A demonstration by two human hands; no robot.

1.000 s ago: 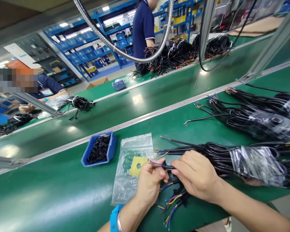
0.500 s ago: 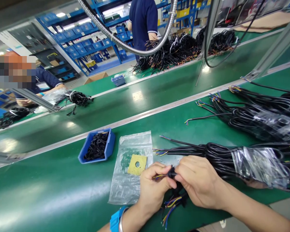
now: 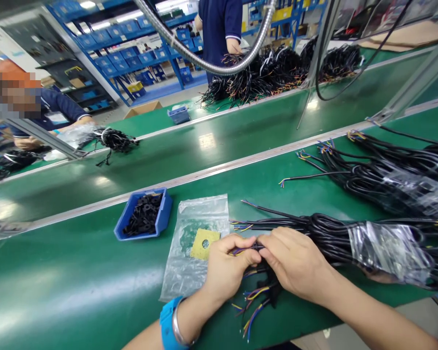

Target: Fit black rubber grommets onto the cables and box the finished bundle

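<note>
My left hand [image 3: 226, 267] pinches the end of a black cable [image 3: 257, 246] between thumb and fingers, and its coloured inner wires stick out toward the left. Close against it, my right hand [image 3: 295, 262] is closed round the same cable. The fingers mostly cover a small black part at the cable end. Below my hands hang several more cable ends [image 3: 257, 294] with blue, yellow and brown wires. A clear plastic bag [image 3: 175, 272] lies beside my left hand, with a yellow square pad [image 3: 197, 245], holed in its middle, on or in it.
Left of the bag stands a blue bin [image 3: 163, 221] of small black parts. Black cable bundles [image 3: 324, 238] in plastic wrap lie at the right. Across the bench, two people work near wire heaps [image 3: 263, 78]. A metal hose [image 3: 211, 66] hangs overhead.
My hands have shifted slightly up and left, still together on the cable. The black part, visible between them before, is now mostly covered by my fingers. The view has tilted a little.
</note>
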